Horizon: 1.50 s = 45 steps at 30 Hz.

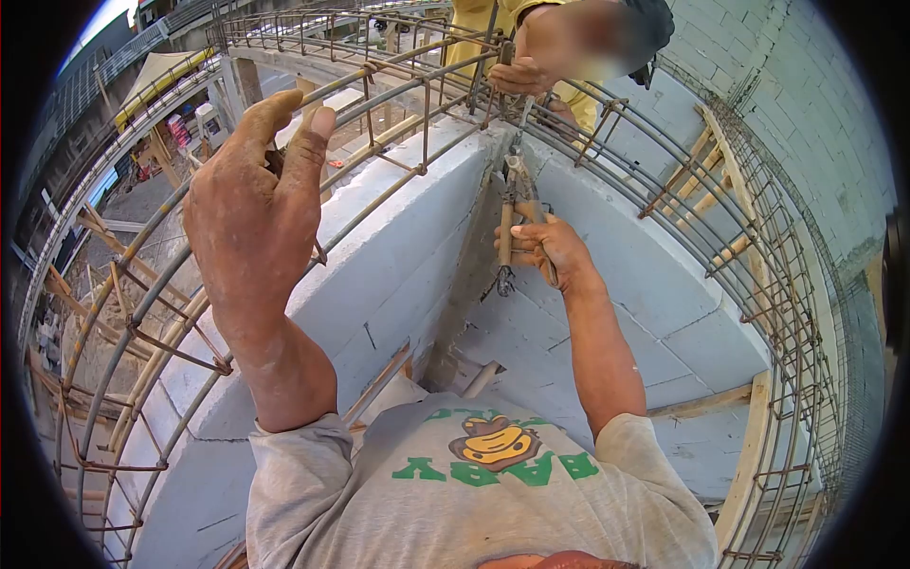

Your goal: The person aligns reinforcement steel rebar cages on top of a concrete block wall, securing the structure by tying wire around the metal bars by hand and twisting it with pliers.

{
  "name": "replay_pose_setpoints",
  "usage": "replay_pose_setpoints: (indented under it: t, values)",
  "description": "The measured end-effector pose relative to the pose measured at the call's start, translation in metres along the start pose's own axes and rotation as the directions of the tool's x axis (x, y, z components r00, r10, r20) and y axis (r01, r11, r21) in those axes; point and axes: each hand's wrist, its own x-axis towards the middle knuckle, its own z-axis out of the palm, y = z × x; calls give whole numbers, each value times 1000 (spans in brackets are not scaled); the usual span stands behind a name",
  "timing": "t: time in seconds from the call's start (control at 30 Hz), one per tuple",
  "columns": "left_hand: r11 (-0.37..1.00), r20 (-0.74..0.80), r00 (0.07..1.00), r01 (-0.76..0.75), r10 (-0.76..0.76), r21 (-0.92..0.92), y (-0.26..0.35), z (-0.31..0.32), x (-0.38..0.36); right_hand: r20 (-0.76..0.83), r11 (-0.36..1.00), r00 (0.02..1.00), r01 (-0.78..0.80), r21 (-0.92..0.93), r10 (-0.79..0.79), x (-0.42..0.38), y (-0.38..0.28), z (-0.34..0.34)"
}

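Note:
My left hand (251, 209) is raised beside the upper bars of the rebar cage (424, 100), its fingers curled and its thumb near the index fingertip. Something dark shows between its fingers, too hidden to name. My right hand (553, 248) grips long-handled pliers (508, 213) just below the wall corner. Their head points up toward the rebar junction, and the handles are spread apart. A co-worker's hand (518, 78) rests at the junction above the pliers, with the other hand (561, 112) partly hidden behind the bars.
Pale block walls (398, 223) meet in a corner below the cages. Another rebar cage (697, 175) curves down the right side. A co-worker in yellow (469, 19) stands beyond the corner. Timber (749, 455) lines the right wall, and a canopy (166, 76) stands at the far left.

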Motion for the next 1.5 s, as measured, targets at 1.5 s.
replay_pose_setpoints:
  t: [1.5]
  values:
    - [297,890,443,869,-108,-396,-22,134,-194,139,-157,649,31,-987,-748,97,-75,35]
